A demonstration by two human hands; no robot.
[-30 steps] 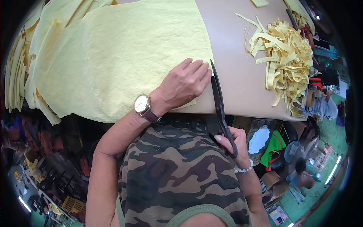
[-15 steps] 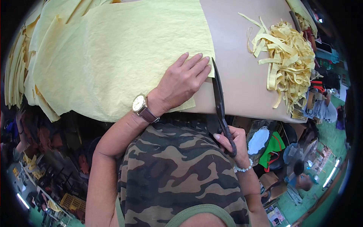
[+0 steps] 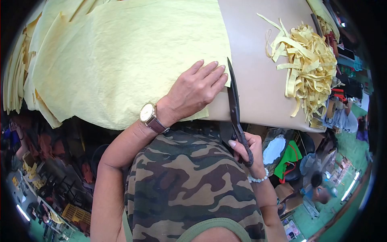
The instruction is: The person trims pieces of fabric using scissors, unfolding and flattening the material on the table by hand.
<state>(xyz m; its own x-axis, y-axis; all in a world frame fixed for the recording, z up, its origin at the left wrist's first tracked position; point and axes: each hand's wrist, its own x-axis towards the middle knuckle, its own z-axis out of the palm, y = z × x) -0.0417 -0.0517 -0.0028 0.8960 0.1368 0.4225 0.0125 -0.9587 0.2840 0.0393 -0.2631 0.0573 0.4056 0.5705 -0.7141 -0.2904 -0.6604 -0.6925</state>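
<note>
A large sheet of yellow fabric point(image 3: 133, 56) covers the left and middle of the table. My left hand point(image 3: 195, 88) lies flat on it near its right edge, fingers stretched out. My right hand point(image 3: 249, 147) is wrapped round the handles of long dark scissors point(image 3: 234, 103) below the table's front edge. Their blades point away from me along the fabric's right edge, with the tip just beyond my left fingertips. The handle loops are partly hidden by my fingers.
A heap of narrow yellow fabric strips point(image 3: 312, 68) lies on the beige table point(image 3: 262, 97) at the right. Folded yellow fabric point(image 3: 16, 72) hangs over the table's left end. Below right are a green cloth point(image 3: 288, 159) and a cardboard box point(image 3: 288, 197). A yellow crate point(image 3: 76, 215) stands lower left.
The view has shifted slightly. The scissors' tip sits a little further up along the fabric edge, while my left hand stays flat in nearly the same place.
</note>
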